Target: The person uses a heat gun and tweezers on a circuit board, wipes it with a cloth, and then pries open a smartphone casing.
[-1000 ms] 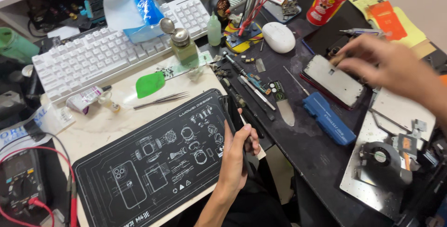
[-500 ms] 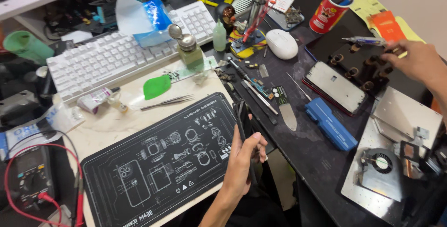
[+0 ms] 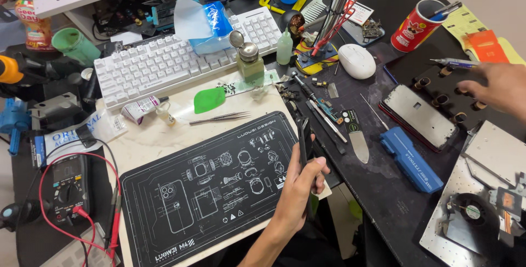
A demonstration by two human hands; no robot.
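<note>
Gripping black tweezers at the mat's edge

Left hand (image 3: 300, 187) has its fingers clamped on black tweezers (image 3: 303, 138), held upright over the right edge of the black work mat (image 3: 208, 190) on the desk (image 3: 164, 135). Right hand (image 3: 496, 86) hovers, fingers loosely apart, over a black tray (image 3: 438, 78) beside the phone (image 3: 419, 116).

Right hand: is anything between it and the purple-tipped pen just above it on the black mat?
Nothing visible. The right hand sits just below the pen, with only small brown caps to the left of that gap.
</note>
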